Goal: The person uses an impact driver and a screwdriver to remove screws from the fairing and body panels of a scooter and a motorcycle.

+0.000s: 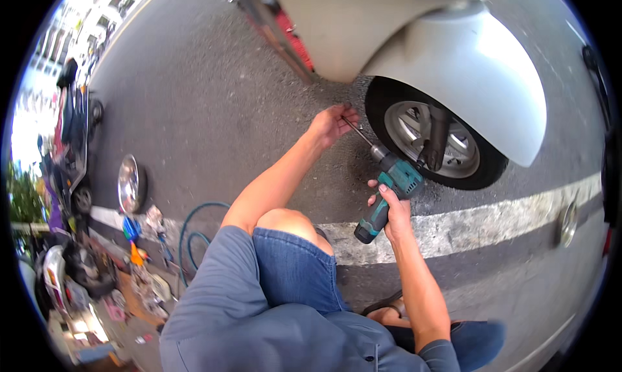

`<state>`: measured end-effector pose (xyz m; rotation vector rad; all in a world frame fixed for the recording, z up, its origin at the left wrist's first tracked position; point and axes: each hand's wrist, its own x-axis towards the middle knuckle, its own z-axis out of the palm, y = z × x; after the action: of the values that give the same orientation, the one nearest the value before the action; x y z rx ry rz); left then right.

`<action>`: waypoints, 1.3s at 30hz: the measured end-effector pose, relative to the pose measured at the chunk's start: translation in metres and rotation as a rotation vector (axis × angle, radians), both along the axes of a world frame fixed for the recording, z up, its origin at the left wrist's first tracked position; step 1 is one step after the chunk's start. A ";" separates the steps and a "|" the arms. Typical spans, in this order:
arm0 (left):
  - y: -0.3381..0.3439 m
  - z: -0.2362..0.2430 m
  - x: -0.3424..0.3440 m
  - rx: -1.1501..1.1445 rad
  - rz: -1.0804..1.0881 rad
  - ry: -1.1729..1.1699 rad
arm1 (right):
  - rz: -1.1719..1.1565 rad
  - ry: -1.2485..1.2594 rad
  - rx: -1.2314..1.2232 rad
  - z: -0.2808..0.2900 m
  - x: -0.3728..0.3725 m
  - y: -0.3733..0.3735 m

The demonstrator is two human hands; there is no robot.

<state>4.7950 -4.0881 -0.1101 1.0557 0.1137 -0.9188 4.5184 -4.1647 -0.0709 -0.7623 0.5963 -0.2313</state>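
My right hand (396,211) is wrapped round the grip of a teal and black cordless drill (403,179), its chuck pointing up and to the left. A long thin screwdriver bit (359,132) sticks out of the chuck. The fingers of my left hand (332,124) are closed round the far end of that bit, hiding its tip. Just beyond the drill is a scooter wheel with a black tyre (483,179) and silver rim, under a pale silver fender (502,80). A dark fork leg (438,135) crosses the rim.
Left of me lie a shiny round metal bowl (131,184), a teal hose (188,239), an orange funnel (136,254) and assorted parts. A parked scooter (81,139) stands farther left. Another round metal dish (569,223) sits at right. A worn white line (453,236) crosses the asphalt.
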 end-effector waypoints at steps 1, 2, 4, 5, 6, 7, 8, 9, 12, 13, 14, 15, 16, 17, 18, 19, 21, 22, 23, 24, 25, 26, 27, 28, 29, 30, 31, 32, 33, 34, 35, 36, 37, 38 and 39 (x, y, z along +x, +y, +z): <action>0.002 -0.014 -0.004 -0.017 0.019 0.040 | 0.022 0.045 -0.023 -0.003 -0.003 0.000; 0.006 -0.031 -0.011 -0.029 0.036 0.086 | 0.043 0.086 -0.026 -0.007 -0.007 0.001; 0.015 -0.066 -0.024 0.042 0.135 0.140 | 0.069 0.166 -0.027 -0.013 -0.012 0.003; 0.022 -0.079 -0.029 0.085 0.180 0.172 | 0.112 0.190 -0.045 -0.012 -0.010 0.000; 0.027 -0.089 -0.031 0.164 0.189 0.095 | 0.133 0.215 -0.083 -0.011 -0.007 -0.003; 0.034 -0.098 -0.036 0.250 0.196 0.022 | 0.155 0.237 -0.117 -0.011 -0.006 -0.006; 0.039 -0.106 -0.045 0.337 0.193 -0.049 | 0.169 0.260 -0.152 -0.011 -0.007 -0.009; 0.046 -0.104 -0.051 0.344 0.128 -0.172 | 0.190 0.277 -0.206 -0.008 -0.001 -0.011; 0.063 -0.069 -0.102 0.090 -0.029 -0.462 | 0.269 0.276 -0.500 0.003 0.026 -0.012; 0.070 -0.049 -0.118 -0.049 -0.086 -0.423 | 0.364 0.267 -0.644 0.005 0.037 -0.013; 0.078 -0.031 -0.131 -0.184 -0.145 -0.383 | 0.483 0.227 -0.869 0.010 0.053 -0.011; 0.085 -0.020 -0.137 -0.202 -0.186 -0.429 | 0.573 0.260 -0.866 0.001 0.064 -0.013; 0.089 -0.009 -0.132 -0.248 -0.074 -0.396 | 0.530 0.131 -1.072 -0.001 0.080 -0.001; 0.093 0.002 -0.130 -0.290 0.044 -0.356 | 0.617 0.155 -1.154 0.003 0.095 0.013; 0.097 0.004 -0.132 -0.327 0.175 -0.312 | 0.701 0.095 -1.268 0.015 0.110 0.029; 0.105 -0.006 -0.127 -0.278 0.241 -0.210 | 0.757 0.066 -1.313 0.018 0.122 0.037; 0.125 -0.019 -0.113 -0.205 0.352 -0.095 | 0.832 -0.087 -1.365 0.015 0.144 0.039; 0.133 -0.009 -0.102 -0.186 0.380 -0.095 | 0.863 -0.168 -1.384 0.015 0.153 0.036; 0.139 -0.012 -0.098 -0.179 0.390 -0.102 | 0.866 -0.094 -1.251 0.014 0.159 0.033; 0.149 -0.014 -0.098 -0.162 0.406 -0.110 | 0.871 -0.026 -1.112 0.014 0.166 0.031; 0.156 -0.016 -0.098 -0.199 0.398 -0.101 | 0.862 0.042 -1.022 0.017 0.175 0.027; 0.158 -0.022 -0.103 -0.257 0.407 -0.057 | 0.871 0.062 -1.045 0.016 0.185 0.018; 0.159 -0.028 -0.108 -0.317 0.412 -0.014 | 0.881 0.090 -1.089 0.018 0.197 0.012; 0.158 -0.033 -0.112 -0.377 0.415 0.026 | 0.865 0.130 -1.025 0.019 0.207 0.007; 0.153 -0.040 -0.117 -0.426 0.429 0.070 | 0.828 0.175 -0.969 0.021 0.217 0.004; 0.148 -0.048 -0.122 -0.490 0.424 0.125 | 0.790 0.219 -0.913 0.023 0.228 0.003; 0.143 -0.055 -0.127 -0.526 0.422 0.166 | 0.768 0.203 -0.852 0.023 0.237 0.001; 0.138 -0.059 -0.130 -0.563 0.415 0.206 | 0.741 0.189 -0.791 0.025 0.247 0.001; 0.133 -0.063 -0.133 -0.608 0.416 0.247 | 0.722 0.196 -0.759 0.026 0.255 0.000; 0.129 -0.068 -0.134 -0.637 0.422 0.273 | 0.727 0.198 -0.746 0.024 0.263 0.000; 0.124 -0.071 -0.132 -0.665 0.426 0.297 | 0.737 0.211 -0.735 0.022 0.268 -0.001; 0.120 -0.074 -0.130 -0.692 0.430 0.323 | 0.745 0.225 -0.725 0.021 0.273 -0.002; 0.116 -0.077 -0.127 -0.698 0.441 0.349 | 0.752 0.234 -0.720 0.018 0.277 -0.004; 0.112 -0.080 -0.123 -0.711 0.440 0.366 | 0.757 0.245 -0.718 0.015 0.281 -0.007; 0.109 -0.084 -0.119 -0.724 0.438 0.383 | 0.760 0.256 -0.715 0.011 0.285 -0.011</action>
<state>4.6758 -3.9794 -0.1942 0.1607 0.2924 -0.6637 4.8033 -4.1754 -0.0595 -1.6694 0.4170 0.3882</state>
